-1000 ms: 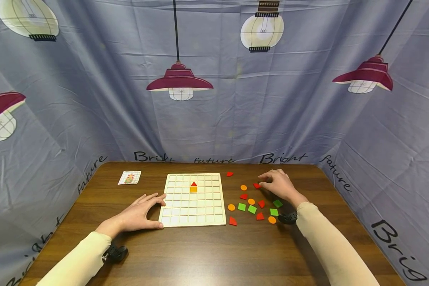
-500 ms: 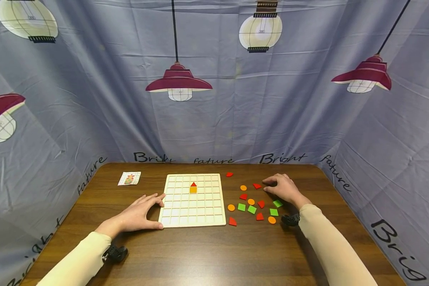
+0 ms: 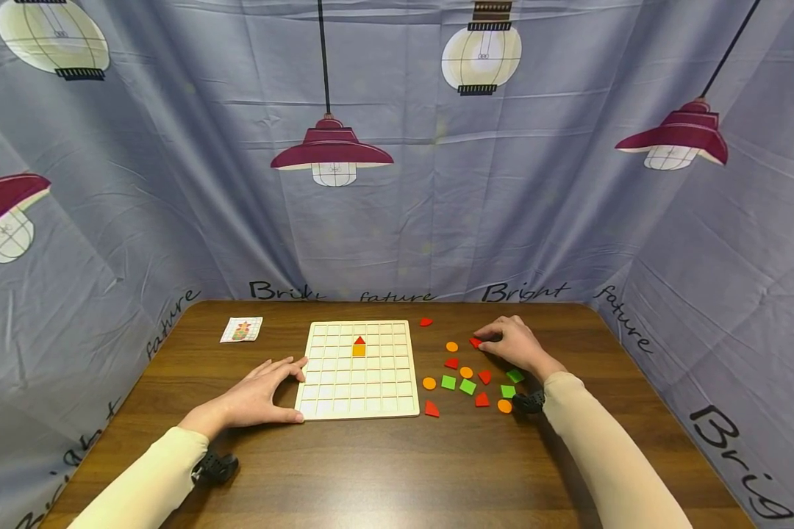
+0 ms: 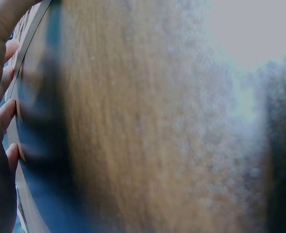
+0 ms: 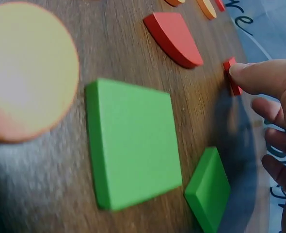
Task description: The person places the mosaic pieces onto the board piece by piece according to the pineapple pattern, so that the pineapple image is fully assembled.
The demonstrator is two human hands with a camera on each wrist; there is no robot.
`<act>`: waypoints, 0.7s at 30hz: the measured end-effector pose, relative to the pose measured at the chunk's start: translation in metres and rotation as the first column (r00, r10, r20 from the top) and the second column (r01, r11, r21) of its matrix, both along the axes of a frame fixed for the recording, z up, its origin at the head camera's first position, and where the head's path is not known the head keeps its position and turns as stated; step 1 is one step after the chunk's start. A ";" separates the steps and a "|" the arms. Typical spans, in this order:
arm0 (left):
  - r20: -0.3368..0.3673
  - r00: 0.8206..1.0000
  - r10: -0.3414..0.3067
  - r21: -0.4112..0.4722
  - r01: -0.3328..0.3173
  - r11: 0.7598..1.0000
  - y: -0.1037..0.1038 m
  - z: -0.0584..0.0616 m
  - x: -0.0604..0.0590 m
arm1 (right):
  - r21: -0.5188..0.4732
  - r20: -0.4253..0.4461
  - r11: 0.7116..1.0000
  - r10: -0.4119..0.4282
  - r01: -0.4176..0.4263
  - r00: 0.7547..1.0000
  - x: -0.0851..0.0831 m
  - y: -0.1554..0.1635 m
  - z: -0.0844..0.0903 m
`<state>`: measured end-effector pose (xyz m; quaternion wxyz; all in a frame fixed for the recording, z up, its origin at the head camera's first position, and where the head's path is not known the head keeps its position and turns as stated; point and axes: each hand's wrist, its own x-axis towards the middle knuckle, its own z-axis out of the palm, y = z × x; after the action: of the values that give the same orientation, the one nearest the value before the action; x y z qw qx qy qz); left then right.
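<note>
One left hand (image 3: 258, 393), lower left, fingers spread against the board (image 3: 351, 378) at lower centre, seemingly to steady it. One right hand (image 3: 514, 345), right of centre, thumb and finger pinching a red piece (image 3: 476, 342); below it we list green squares (image 3: 448, 382), presumably within easy reach.

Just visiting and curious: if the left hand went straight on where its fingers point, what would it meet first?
The cream square gridded board, whose left edge the left hand touches; beyond, perhaps the orange square piece, though depth is unclear.
</note>
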<state>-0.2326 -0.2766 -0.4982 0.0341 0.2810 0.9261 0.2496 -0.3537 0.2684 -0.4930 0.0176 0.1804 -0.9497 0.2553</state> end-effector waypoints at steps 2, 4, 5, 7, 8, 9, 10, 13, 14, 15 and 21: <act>-0.001 1.000 0.000 0.000 0.000 1.000 0.000 0.000 0.000 | 0.010 -0.013 1.000 0.006 -0.005 1.000 -0.001 -0.003 -0.001; 0.002 1.000 0.001 0.001 -0.001 1.000 0.001 0.000 0.000 | 0.021 -0.028 1.000 0.010 -0.009 1.000 -0.001 -0.005 -0.002; 0.003 1.000 0.001 0.002 -0.001 1.000 0.001 0.000 0.000 | 0.026 -0.035 1.000 0.010 -0.009 0.999 -0.001 -0.006 -0.002; 0.008 1.000 0.004 0.001 -0.004 1.000 0.001 0.000 0.000 | 0.032 -0.044 0.999 0.008 -0.007 0.999 -0.001 -0.008 -0.003; 0.008 1.000 0.004 0.000 -0.004 1.000 0.002 0.000 0.000 | 0.035 -0.048 0.999 0.006 -0.004 0.999 -0.001 -0.009 -0.004; 0.008 1.000 0.004 -0.002 -0.004 1.000 0.001 0.000 0.000 | 0.035 -0.049 0.999 0.003 -0.002 0.999 -0.002 -0.009 -0.004; 0.006 1.000 0.004 -0.003 -0.004 1.000 0.001 -0.001 0.000 | 0.034 -0.050 0.999 0.002 -0.001 0.999 -0.002 -0.010 -0.004; -0.001 1.000 0.004 -0.008 -0.004 1.000 0.001 -0.002 -0.001 | 0.037 -0.064 0.999 0.005 -0.003 0.998 -0.001 -0.010 -0.004; -0.002 1.000 0.005 -0.009 -0.005 1.000 0.001 -0.002 -0.001 | 0.036 -0.067 0.999 0.003 -0.001 0.998 -0.001 -0.010 -0.005; -0.003 1.000 0.005 -0.010 -0.005 1.000 0.001 -0.002 -0.001 | 0.037 -0.068 0.999 0.001 0.001 0.998 -0.001 -0.010 -0.005; 0.004 1.000 0.012 -0.013 -0.011 1.000 0.002 -0.002 0.001 | 0.033 -0.040 0.999 0.002 -0.001 0.999 0.001 -0.010 -0.007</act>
<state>-0.2320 -0.2751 -0.5004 0.0366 0.2748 0.9292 0.2443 -0.3530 0.2582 -0.5002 0.0333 0.1866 -0.9531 0.2358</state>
